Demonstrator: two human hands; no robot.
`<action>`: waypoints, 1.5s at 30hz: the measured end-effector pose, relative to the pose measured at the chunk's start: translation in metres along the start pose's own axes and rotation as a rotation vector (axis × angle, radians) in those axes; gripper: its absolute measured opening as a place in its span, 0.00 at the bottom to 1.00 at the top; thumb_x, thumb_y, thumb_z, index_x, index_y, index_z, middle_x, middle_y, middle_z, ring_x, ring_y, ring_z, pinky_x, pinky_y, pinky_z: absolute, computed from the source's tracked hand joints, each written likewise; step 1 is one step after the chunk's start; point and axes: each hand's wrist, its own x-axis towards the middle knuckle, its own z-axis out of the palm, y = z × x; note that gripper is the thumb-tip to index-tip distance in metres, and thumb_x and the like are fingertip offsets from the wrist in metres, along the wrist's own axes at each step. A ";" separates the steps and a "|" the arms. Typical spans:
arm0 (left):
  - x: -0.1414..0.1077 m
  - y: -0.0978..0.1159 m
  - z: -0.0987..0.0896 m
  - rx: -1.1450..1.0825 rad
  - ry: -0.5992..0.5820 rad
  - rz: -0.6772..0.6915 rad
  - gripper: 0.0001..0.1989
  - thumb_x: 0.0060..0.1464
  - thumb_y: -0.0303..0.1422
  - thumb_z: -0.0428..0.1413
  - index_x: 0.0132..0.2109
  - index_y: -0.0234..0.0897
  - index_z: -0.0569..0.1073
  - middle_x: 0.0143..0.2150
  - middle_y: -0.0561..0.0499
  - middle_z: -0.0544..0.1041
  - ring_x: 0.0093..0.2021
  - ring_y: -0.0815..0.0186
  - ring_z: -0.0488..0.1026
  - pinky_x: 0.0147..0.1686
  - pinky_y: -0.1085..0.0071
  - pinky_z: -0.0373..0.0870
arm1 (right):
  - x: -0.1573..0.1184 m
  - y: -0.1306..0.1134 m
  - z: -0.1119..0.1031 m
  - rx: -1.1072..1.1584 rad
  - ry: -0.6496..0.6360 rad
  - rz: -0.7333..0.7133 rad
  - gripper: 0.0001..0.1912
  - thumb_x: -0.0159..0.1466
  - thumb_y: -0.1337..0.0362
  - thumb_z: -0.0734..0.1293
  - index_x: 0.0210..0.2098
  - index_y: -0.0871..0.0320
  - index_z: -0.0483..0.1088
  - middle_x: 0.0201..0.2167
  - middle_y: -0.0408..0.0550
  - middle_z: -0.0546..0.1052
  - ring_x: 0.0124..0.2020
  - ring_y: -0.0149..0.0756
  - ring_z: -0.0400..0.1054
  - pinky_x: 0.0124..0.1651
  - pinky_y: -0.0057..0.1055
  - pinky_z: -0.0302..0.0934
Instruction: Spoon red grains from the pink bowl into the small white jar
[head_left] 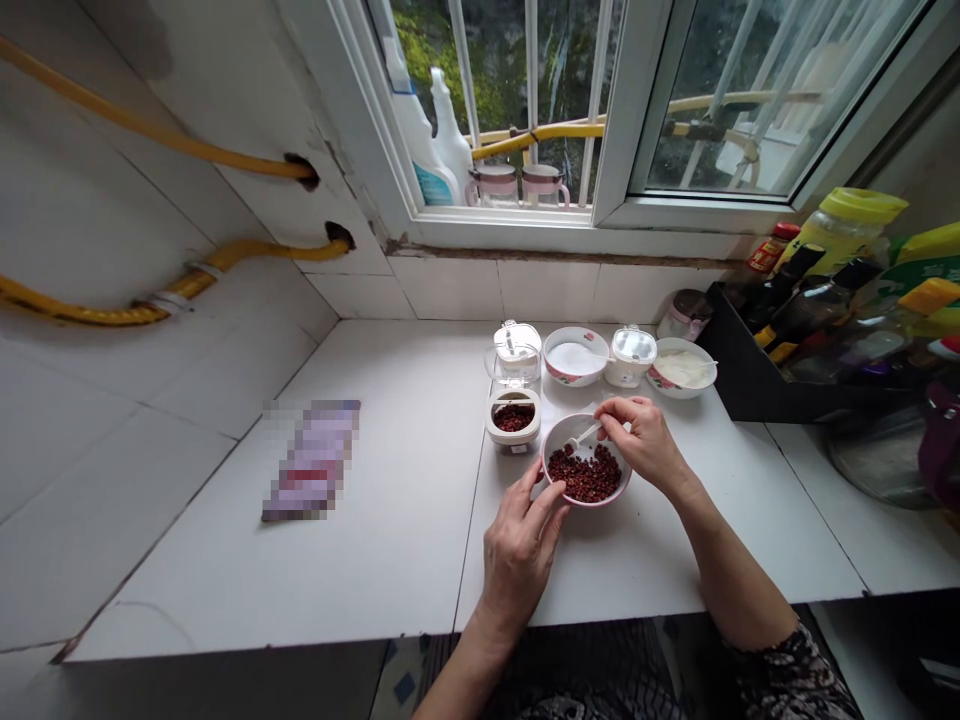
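Observation:
A bowl with a pink rim stands on the counter, holding dark red peppercorns. My left hand grips its left side, thumb and fingers at the rim. Between the closed fingers of my right hand is a small white spoon, its head dipped into the bowl among the peppercorns. Just left and behind the bowl sits an open spice jar with more dark red peppercorns inside. Behind that is a clear jar with a white lid.
Along the wall stand a bowl of white powder, a lidded jar and a bowl of pale flakes. A black box of bottles is at the right. A blurred purple packet lies on the left.

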 end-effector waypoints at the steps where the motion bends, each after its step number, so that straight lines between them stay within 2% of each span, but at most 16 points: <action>1: 0.000 0.000 0.000 0.000 -0.001 0.001 0.12 0.63 0.26 0.54 0.53 0.36 0.73 0.59 0.38 0.72 0.56 0.58 0.74 0.52 0.63 0.75 | 0.000 0.001 0.001 -0.013 0.006 -0.006 0.09 0.62 0.68 0.62 0.30 0.54 0.73 0.20 0.40 0.79 0.30 0.36 0.71 0.53 0.38 0.57; 12: 0.000 0.001 -0.001 -0.009 -0.009 -0.011 0.12 0.63 0.26 0.54 0.52 0.37 0.73 0.59 0.39 0.72 0.56 0.58 0.74 0.53 0.63 0.74 | 0.000 0.000 0.004 0.031 -0.009 0.014 0.09 0.61 0.68 0.62 0.29 0.54 0.72 0.20 0.41 0.79 0.28 0.35 0.71 0.55 0.41 0.57; 14: 0.000 0.001 -0.001 -0.010 -0.011 -0.015 0.12 0.63 0.26 0.54 0.53 0.37 0.73 0.59 0.39 0.72 0.56 0.58 0.74 0.53 0.63 0.74 | 0.000 -0.001 0.004 0.072 -0.014 0.026 0.09 0.61 0.68 0.62 0.28 0.54 0.72 0.20 0.41 0.78 0.28 0.35 0.71 0.52 0.39 0.59; 16: -0.001 0.001 -0.001 -0.011 -0.009 -0.016 0.12 0.63 0.26 0.54 0.53 0.37 0.73 0.59 0.39 0.72 0.55 0.58 0.74 0.52 0.63 0.75 | 0.000 -0.001 0.004 0.152 -0.029 0.076 0.08 0.60 0.66 0.62 0.27 0.55 0.72 0.19 0.42 0.78 0.26 0.35 0.71 0.44 0.35 0.63; 18: -0.001 0.001 -0.001 -0.009 -0.004 -0.016 0.12 0.63 0.26 0.54 0.53 0.37 0.73 0.59 0.39 0.72 0.55 0.58 0.74 0.52 0.63 0.75 | 0.001 -0.001 0.003 0.253 -0.045 0.151 0.08 0.59 0.64 0.62 0.28 0.56 0.72 0.19 0.42 0.77 0.24 0.34 0.70 0.35 0.31 0.63; 20: -0.001 0.001 -0.001 -0.003 -0.002 -0.015 0.12 0.63 0.26 0.54 0.53 0.38 0.73 0.58 0.39 0.72 0.54 0.58 0.74 0.51 0.64 0.75 | 0.001 -0.001 0.002 0.352 -0.053 0.213 0.08 0.58 0.62 0.63 0.29 0.57 0.73 0.19 0.43 0.77 0.23 0.33 0.70 0.31 0.30 0.63; 26: 0.001 0.001 -0.001 0.008 -0.005 -0.008 0.12 0.63 0.26 0.53 0.53 0.38 0.72 0.58 0.38 0.72 0.55 0.58 0.74 0.51 0.63 0.76 | 0.004 -0.002 0.000 0.526 -0.042 0.290 0.09 0.55 0.58 0.66 0.28 0.59 0.74 0.18 0.44 0.76 0.21 0.32 0.67 0.29 0.29 0.63; 35: 0.000 0.001 0.000 0.003 0.004 -0.009 0.11 0.63 0.26 0.54 0.52 0.37 0.73 0.58 0.38 0.72 0.55 0.58 0.74 0.51 0.63 0.76 | 0.010 -0.005 0.000 0.693 0.005 0.311 0.14 0.54 0.54 0.71 0.30 0.59 0.73 0.20 0.45 0.77 0.22 0.31 0.68 0.30 0.31 0.65; 38: 0.001 0.002 -0.001 0.012 0.006 -0.010 0.11 0.63 0.26 0.54 0.52 0.37 0.73 0.58 0.38 0.72 0.55 0.58 0.74 0.51 0.63 0.76 | 0.011 -0.015 0.007 0.682 0.092 0.252 0.13 0.57 0.53 0.69 0.33 0.58 0.73 0.23 0.46 0.79 0.24 0.33 0.70 0.32 0.32 0.66; 41: 0.001 0.002 -0.001 0.010 0.002 -0.010 0.11 0.63 0.26 0.54 0.52 0.37 0.73 0.58 0.38 0.72 0.55 0.58 0.74 0.51 0.63 0.76 | 0.009 -0.028 0.019 0.562 0.185 0.128 0.10 0.63 0.56 0.65 0.37 0.57 0.72 0.28 0.48 0.80 0.30 0.36 0.74 0.37 0.35 0.68; 43: 0.001 0.002 -0.001 0.002 -0.002 -0.019 0.12 0.63 0.26 0.54 0.52 0.38 0.73 0.58 0.39 0.72 0.55 0.58 0.74 0.51 0.63 0.76 | 0.006 -0.035 0.026 0.386 0.196 -0.026 0.08 0.66 0.60 0.63 0.38 0.56 0.73 0.30 0.48 0.81 0.34 0.38 0.75 0.45 0.39 0.67; 45: 0.001 0.001 -0.001 -0.007 -0.004 -0.027 0.13 0.63 0.27 0.54 0.53 0.39 0.73 0.58 0.39 0.72 0.55 0.58 0.74 0.51 0.63 0.76 | 0.004 -0.038 0.030 0.194 0.161 -0.225 0.08 0.67 0.64 0.61 0.38 0.54 0.73 0.31 0.47 0.82 0.34 0.38 0.75 0.53 0.43 0.63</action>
